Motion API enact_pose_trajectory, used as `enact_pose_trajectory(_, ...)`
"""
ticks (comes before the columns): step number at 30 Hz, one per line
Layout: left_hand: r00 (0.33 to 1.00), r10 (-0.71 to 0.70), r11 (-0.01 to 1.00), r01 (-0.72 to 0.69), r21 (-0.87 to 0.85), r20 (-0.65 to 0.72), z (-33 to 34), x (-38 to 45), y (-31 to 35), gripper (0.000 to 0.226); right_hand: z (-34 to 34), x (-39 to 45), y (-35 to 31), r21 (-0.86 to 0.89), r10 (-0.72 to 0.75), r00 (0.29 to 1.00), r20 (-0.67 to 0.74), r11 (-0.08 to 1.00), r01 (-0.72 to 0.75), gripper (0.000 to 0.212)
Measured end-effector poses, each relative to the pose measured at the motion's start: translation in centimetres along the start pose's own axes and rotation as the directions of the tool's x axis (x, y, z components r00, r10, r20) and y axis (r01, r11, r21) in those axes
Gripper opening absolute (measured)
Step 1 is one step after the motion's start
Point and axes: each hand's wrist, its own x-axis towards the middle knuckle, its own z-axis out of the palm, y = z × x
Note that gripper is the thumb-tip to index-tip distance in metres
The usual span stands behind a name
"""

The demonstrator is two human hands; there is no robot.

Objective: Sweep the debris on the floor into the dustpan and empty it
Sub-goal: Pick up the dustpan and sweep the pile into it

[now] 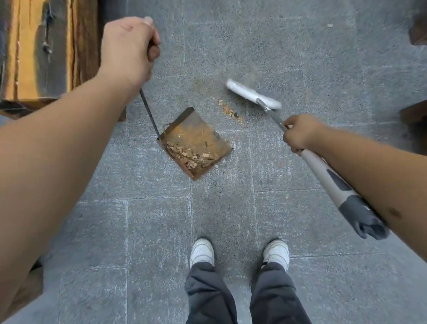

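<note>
A rusty metal dustpan (199, 135) rests on the grey tiled floor with brown leaf bits (191, 155) heaped at its near end. My left hand (129, 49) is shut on the top of its thin upright handle (149, 113). My right hand (300, 133) grips the grey broom handle (330, 178). The white broom head (252, 94) lies on the floor to the right of the pan's open mouth. A small trail of brown debris (229, 111) lies between broom head and pan.
A wooden bench or table (31, 47) stands at the left. Dark wooden furniture edges (423, 123) show at the right. My two feet in white shoes (201, 251) stand near the bottom centre. A few specks lie on the tiles around.
</note>
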Motion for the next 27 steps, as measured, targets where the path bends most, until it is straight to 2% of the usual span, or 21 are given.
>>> enact_pose_trajectory(3,0.999,0.032,0.999,-0.033,0.023,0.007,1.9,0.3,-0.3,0.039,1.6,1.6,-1.1,-0.024,0.006,1.000,0.018,1.000,-0.005,0.026)
enact_pose_trajectory(6,0.999,0.050,0.997,-0.049,0.057,-0.012,3.0,1.0,0.3,0.038,3.4,1.9,-2.2,0.026,0.005,0.997,0.082,1.000,-0.008,0.024)
enact_pose_trajectory(10,0.997,0.072,0.995,-0.069,0.069,-0.032,3.5,1.4,1.2,0.034,5.2,-0.2,-2.8,0.135,-0.017,0.984,0.176,0.991,-0.007,0.032)
enact_pose_trajectory(16,0.998,0.060,0.996,-0.058,0.069,-0.020,4.7,1.5,1.0,0.038,6.8,-5.8,-2.6,0.151,-0.114,0.938,0.328,0.986,0.067,0.049)
enact_pose_trajectory(23,0.998,0.064,0.991,-0.062,0.117,-0.008,4.5,1.4,0.9,0.035,3.1,-8.8,-1.1,0.137,-0.128,0.945,0.301,0.986,0.090,0.055)
enact_pose_trajectory(27,0.998,0.061,0.994,-0.060,0.096,-0.009,4.2,1.2,0.5,0.037,0.8,-6.8,-1.6,0.073,-0.106,0.973,0.204,0.993,0.092,0.055)
